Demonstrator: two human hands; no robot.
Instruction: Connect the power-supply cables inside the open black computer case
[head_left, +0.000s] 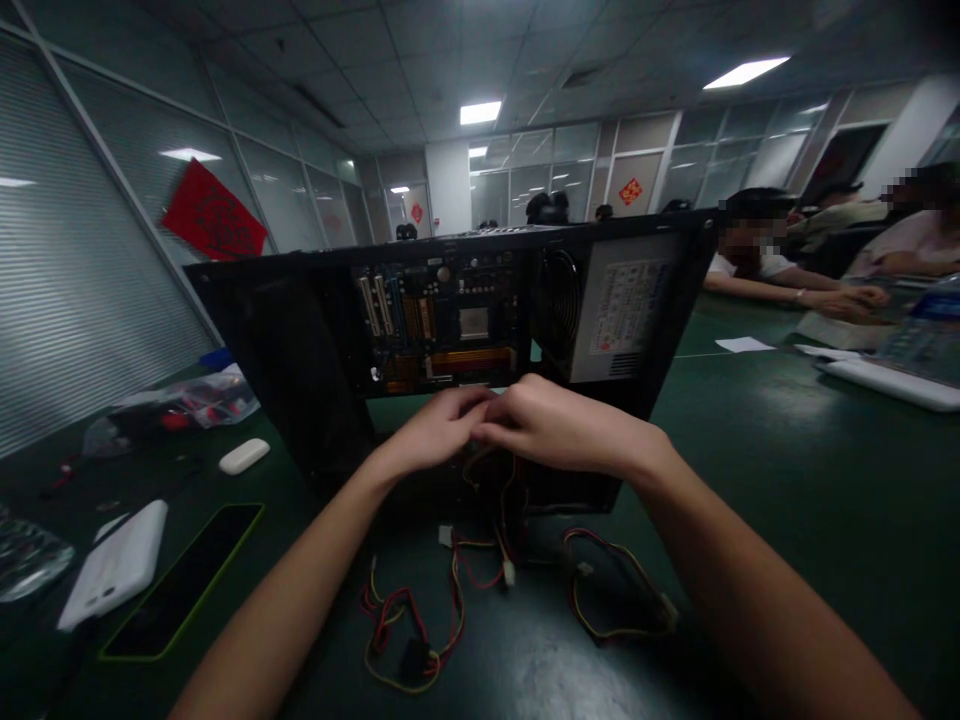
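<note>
Both hands are up in front of the open computer case (pixel 300 330), which stands tilted in the middle of the dark green table (pixel 787 480). The left hand (pixel 439 430) and right hand (pixel 559 425) meet knuckle to knuckle, fingers curled in and bunched together, tips touching where the two hands join. Exactly what they pinch is hidden behind the knuckles. Directly beneath them, a bundle of red, yellow and black wires (pixel 480 560) rises from the table toward the hands, and the rest spills in loops toward the table's near edge. A small white connector (pixel 510 572) lies among them. Behind the hands, inside the case, the motherboard (pixel 442 320) faces out, with the fan (pixel 559 295) and the grey power supply (pixel 626 305) to its right. Over by the table's left edge there's a dark phone (pixel 184 580) with a green rim, a white device (pixel 116 565) just beside it, and a small white oval thing (pixel 244 456) farther back. At the far right corner other people sit, one's arms (pixel 817 295) resting on the table.
</note>
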